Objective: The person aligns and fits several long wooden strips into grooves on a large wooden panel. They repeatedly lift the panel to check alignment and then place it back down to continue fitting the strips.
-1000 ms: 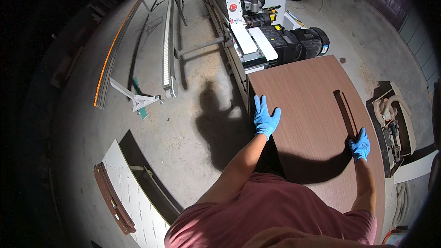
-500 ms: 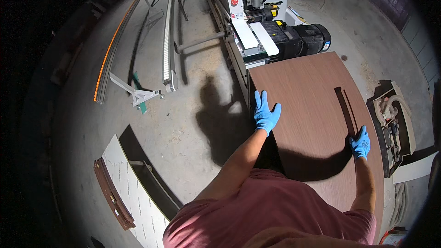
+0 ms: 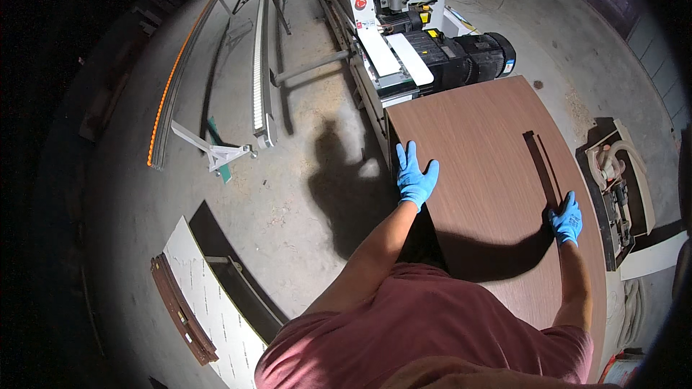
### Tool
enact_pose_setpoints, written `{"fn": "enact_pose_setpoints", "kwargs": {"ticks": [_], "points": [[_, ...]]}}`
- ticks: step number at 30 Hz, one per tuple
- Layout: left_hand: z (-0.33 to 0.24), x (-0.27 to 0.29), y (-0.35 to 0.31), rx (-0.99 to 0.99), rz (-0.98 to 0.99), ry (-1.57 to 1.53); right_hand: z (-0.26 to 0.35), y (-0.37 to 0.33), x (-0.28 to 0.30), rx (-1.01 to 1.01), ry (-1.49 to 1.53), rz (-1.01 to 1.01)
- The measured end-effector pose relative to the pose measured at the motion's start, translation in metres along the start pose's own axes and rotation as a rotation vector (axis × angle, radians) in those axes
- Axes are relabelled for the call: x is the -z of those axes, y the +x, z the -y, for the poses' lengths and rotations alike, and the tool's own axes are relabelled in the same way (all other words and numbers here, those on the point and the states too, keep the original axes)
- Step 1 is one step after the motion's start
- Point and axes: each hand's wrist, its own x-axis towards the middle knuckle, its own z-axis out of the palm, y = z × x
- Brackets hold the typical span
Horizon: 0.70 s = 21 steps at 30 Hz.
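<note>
A large brown wood-grain panel (image 3: 468,144) lies flat before me, at the top of what seems to be a stack. My left hand (image 3: 417,179), in a blue glove, rests on its left edge with fingers apart. Farther right on the same panel is my right hand (image 3: 566,220), also gloved in blue, its fingers stretched forward and nothing plainly gripped. Just ahead of those fingertips runs a narrow dark strip or slot (image 3: 542,166); I cannot tell which. An arm's shadow darkens part of the panel.
Beyond the panel stands a machine with a black motor (image 3: 472,56) and a red button (image 3: 360,3). Roller rails (image 3: 262,94) stretch away at left. A white board (image 3: 209,295) with brown strips (image 3: 182,310) is at lower left. An open box with a hose (image 3: 613,173) sits at right.
The view has shifted slightly. Both hands keep about the same places on the panel, with fingers still extended.
</note>
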Motion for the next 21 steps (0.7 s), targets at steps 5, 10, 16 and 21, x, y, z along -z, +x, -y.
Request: {"fn": "enact_pose_setpoints", "kwargs": {"ticks": [5,10,16,21], "points": [[0.004,-0.005,0.001,-0.017,-0.013,-0.012,0.003,-0.001,0.006,-0.009,0.024,0.023],[0.003,-0.002,0.001,-0.047,-0.005,0.048,0.013,-0.006,0.015,0.052,0.062,-0.067],[-0.011,0.004,0.002,0.009,0.053,-0.025,0.019,-0.002,0.027,-0.034,0.039,0.053],[-0.001,0.000,0.003,0.016,0.052,-0.067,0.021,-0.003,0.032,-0.030,0.015,0.075]]}}
